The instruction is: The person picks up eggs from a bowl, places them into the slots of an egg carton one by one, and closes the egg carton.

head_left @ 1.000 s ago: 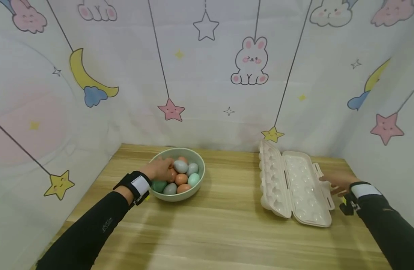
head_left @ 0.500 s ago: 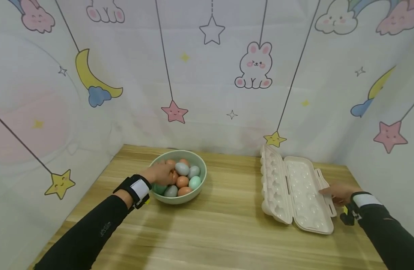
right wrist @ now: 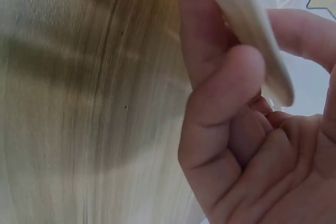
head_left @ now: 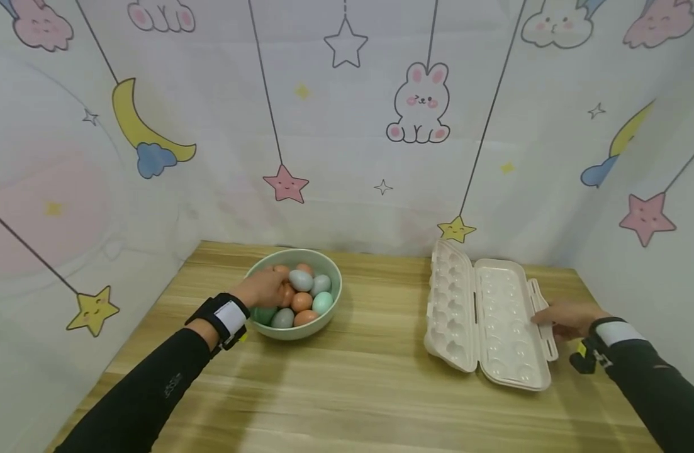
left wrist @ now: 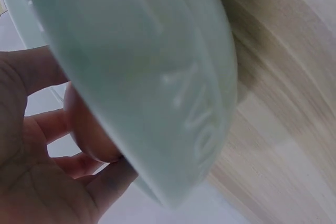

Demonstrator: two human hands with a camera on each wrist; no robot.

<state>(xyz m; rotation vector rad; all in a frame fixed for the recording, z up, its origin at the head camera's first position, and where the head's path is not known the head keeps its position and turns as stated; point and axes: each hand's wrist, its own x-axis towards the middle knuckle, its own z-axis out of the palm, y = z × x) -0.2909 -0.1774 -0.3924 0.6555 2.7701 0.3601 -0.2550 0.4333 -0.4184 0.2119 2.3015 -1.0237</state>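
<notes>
In the head view, my left hand (head_left: 263, 289) reaches over the left rim of a pale green bowl (head_left: 292, 335) that holds several brown, grey and green eggs. The left wrist view has the fingers and thumb around a brown egg (left wrist: 86, 127), partly hidden by the bowl's wall. On the right side of the table lies an unfolded cream plastic egg carton (head_left: 505, 314), its round hollows showing. My right hand (head_left: 573, 318) grips the flap along the carton's right edge. Up close in the right wrist view, thumb and curled fingers pinch that flap (right wrist: 257, 24).
The wooden table (head_left: 369, 377) stretches between bowl and carton. A white curtain (head_left: 347, 145) printed with bunnies, stars and moons closes off the back and both sides.
My right hand has gone from hovering at the carton's flap to gripping it, and the carton has shifted slightly left. My left hand has stayed in the bowl.
</notes>
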